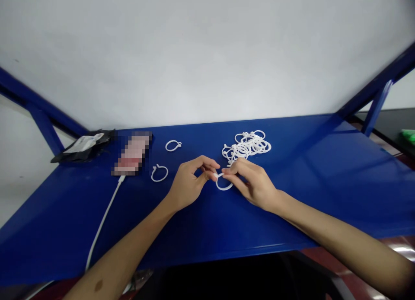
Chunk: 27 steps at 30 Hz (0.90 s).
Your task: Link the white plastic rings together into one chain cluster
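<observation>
Between my two hands is a white plastic ring (224, 188) with a gap at its top. My left hand (191, 183) pinches one end of it with thumb and fingertips. The other end sits between the thumb and forefinger of my right hand (254, 183). Just beyond my right hand lies a heap of several similar white rings (246, 146), partly covered by that hand. To the left of my left hand, two single rings rest apart: one farther back (166, 147), the other ring (159, 180) closer to me.
A phone (132, 155), its screen blurred out, lies at the left with a white cable (103, 222) running off the front edge. Behind it is a black package (82, 146) with a white label. The blue shelf (308, 161) meets a pale wall and has blue side braces (378, 107).
</observation>
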{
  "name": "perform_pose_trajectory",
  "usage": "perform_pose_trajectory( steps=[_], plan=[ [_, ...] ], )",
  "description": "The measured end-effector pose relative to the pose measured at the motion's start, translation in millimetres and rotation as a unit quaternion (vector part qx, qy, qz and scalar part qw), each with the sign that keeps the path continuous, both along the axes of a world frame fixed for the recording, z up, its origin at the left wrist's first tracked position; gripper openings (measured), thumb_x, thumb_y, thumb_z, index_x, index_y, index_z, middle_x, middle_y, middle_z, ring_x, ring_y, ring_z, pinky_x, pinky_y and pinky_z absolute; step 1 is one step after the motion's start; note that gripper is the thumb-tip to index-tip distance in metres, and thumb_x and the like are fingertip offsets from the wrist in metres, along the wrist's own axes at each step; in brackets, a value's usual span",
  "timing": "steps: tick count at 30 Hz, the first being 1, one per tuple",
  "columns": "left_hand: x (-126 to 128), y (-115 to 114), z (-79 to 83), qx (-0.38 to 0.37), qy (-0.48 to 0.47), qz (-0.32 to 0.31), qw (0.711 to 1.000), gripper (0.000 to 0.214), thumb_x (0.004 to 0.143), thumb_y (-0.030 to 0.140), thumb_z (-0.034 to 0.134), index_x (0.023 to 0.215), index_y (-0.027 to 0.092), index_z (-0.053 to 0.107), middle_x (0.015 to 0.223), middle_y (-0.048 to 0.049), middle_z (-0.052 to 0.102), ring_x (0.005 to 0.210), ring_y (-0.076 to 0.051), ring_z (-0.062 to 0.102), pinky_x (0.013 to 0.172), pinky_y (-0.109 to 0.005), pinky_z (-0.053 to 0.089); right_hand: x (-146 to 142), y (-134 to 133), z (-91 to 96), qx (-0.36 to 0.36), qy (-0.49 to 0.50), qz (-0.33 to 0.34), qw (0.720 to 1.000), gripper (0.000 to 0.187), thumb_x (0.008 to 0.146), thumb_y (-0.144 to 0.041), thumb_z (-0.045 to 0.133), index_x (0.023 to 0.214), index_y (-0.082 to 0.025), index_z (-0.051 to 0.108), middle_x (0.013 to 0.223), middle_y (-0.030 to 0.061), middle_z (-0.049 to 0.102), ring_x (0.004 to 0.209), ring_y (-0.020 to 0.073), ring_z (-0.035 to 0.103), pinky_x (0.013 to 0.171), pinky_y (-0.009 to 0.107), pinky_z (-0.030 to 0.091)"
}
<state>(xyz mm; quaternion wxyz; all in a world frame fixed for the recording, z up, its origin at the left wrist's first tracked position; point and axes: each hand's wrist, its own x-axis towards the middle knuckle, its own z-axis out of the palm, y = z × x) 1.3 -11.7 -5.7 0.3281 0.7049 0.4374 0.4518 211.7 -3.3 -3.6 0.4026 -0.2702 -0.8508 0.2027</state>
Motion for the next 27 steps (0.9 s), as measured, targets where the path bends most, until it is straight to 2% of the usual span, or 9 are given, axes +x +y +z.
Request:
perform_pose_trajectory(
  steps=[3, 6, 9, 11, 15, 18, 22, 24, 27],
  plan=[
    [-4.6, 6.2, -1.3, -0.004, 0.044, 0.007, 0.999, 0.008, 0.086, 0.024, 0.071, 0.093, 0.023, 0.067, 0.075, 0.0034, 0.07, 0.068, -0.012, 0.064, 0.068, -0.025, 0.051, -0.7, 2.5, -1.1, 0.031, -0.024, 0.012, 0.999, 0.01, 0.1, -0.02, 0.052, 0.094, -0.019, 0.059, 0.088, 0.0057, 0.069, 0.076, 0.015, 0.06, 0.069, 0.029, 0.05],
    [-16.7, 18.9, -1.8, 0.045, 0.151, 0.055, 0.986, 0.02, 0.085, 0.033, 0.073, 0.102, 0.024, 0.067, 0.087, 0.0, 0.072, 0.079, -0.017, 0.065, 0.077, -0.032, 0.052, 0.1, 9.7, 1.0, 0.044, -0.025, -0.033, 0.998, 0.008, 0.1, -0.023, 0.054, 0.095, -0.019, 0.059, 0.089, 0.0054, 0.07, 0.079, 0.0159, 0.063, 0.07, 0.029, 0.051],
    [-35.7, 32.8, -5.7, 0.138, 0.306, 0.176, 0.925, 0.024, 0.091, 0.034, 0.064, 0.113, 0.022, 0.066, 0.104, -0.0085, 0.071, 0.101, -0.028, 0.061, 0.092, -0.045, 0.047, 8.9, 23.9, 3.3, 0.066, -0.024, -0.127, 0.989, 0.01, 0.099, -0.027, 0.056, 0.097, -0.021, 0.063, 0.092, 0.0054, 0.072, 0.082, 0.0174, 0.064, 0.072, 0.031, 0.05],
    [-48.7, 40.1, -11.6, 0.146, 0.389, 0.231, 0.88, 0.031, 0.094, 0.029, 0.056, 0.122, 0.018, 0.064, 0.116, -0.0156, 0.067, 0.108, -0.034, 0.057, 0.092, -0.05, 0.045, 18.9, 36.8, 2.6, 0.083, -0.031, -0.185, 0.979, 0.014, 0.1, -0.029, 0.054, 0.099, -0.021, 0.065, 0.091, 0.006, 0.072, 0.084, 0.0199, 0.062, 0.073, 0.035, 0.05],
    [-65.4, 48.8, -25.5, 0.132, 0.464, 0.235, 0.844, 0.038, 0.096, 0.027, 0.047, 0.129, 0.014, 0.061, 0.117, -0.0198, 0.066, 0.106, -0.036, 0.055, 0.087, -0.05, 0.044, 37.3, 61.9, -6.1, 0.126, -0.086, -0.252, 0.956, 0.022, 0.1, -0.028, 0.051, 0.099, -0.021, 0.072, 0.089, 0.009, 0.069, 0.084, 0.024, 0.055, 0.078, 0.043, 0.048],
    [-67.9, 51.1, -29.6, 0.127, 0.466, 0.214, 0.849, 0.032, 0.097, 0.027, 0.045, 0.118, 0.015, 0.065, 0.11, -0.0183, 0.067, 0.101, -0.034, 0.057, 0.085, -0.047, 0.044, 42.9, 72.0, -13.1, 0.147, -0.113, -0.282, 0.941, 0.025, 0.099, -0.027, 0.051, 0.105, -0.022, 0.075, 0.092, 0.011, 0.068, 0.087, 0.0259, 0.052, 0.077, 0.045, 0.047],
    [-57.7, 45.9, -21.2, 0.123, 0.451, 0.186, 0.864, 0.015, 0.094, 0.022, 0.052, 0.096, 0.019, 0.067, 0.094, -0.011, 0.07, 0.089, -0.029, 0.059, 0.078, -0.042, 0.043, 38.6, 67.5, -11.3, 0.154, -0.108, -0.29, 0.938, 0.029, 0.1, -0.025, 0.049, 0.115, -0.019, 0.073, 0.099, 0.0141, 0.067, 0.093, 0.0282, 0.05, 0.079, 0.047, 0.049],
    [-46.7, 38.1, -12.1, 0.118, 0.412, 0.163, 0.889, 0.009, 0.092, 0.02, 0.057, 0.09, 0.02, 0.065, 0.09, -0.0076, 0.071, 0.087, -0.026, 0.059, 0.078, -0.04, 0.044, 32.3, 58.1, -6.6, 0.153, -0.102, -0.27, 0.945, 0.029, 0.1, -0.025, 0.049, 0.117, -0.019, 0.071, 0.101, 0.0141, 0.067, 0.096, 0.0285, 0.051, 0.082, 0.048, 0.05],
    [-27.3, 21.8, 3.6, 0.089, 0.257, 0.091, 0.958, 0.005, 0.092, 0.023, 0.06, 0.094, 0.021, 0.065, 0.09, -0.0026, 0.07, 0.081, -0.018, 0.061, 0.075, -0.032, 0.048, 20.2, 38.8, 0.3, 0.143, -0.087, -0.201, 0.965, 0.027, 0.099, -0.026, 0.053, 0.12, -0.02, 0.068, 0.106, 0.012, 0.068, 0.1, 0.0271, 0.055, 0.09, 0.048, 0.049]
  ],
)
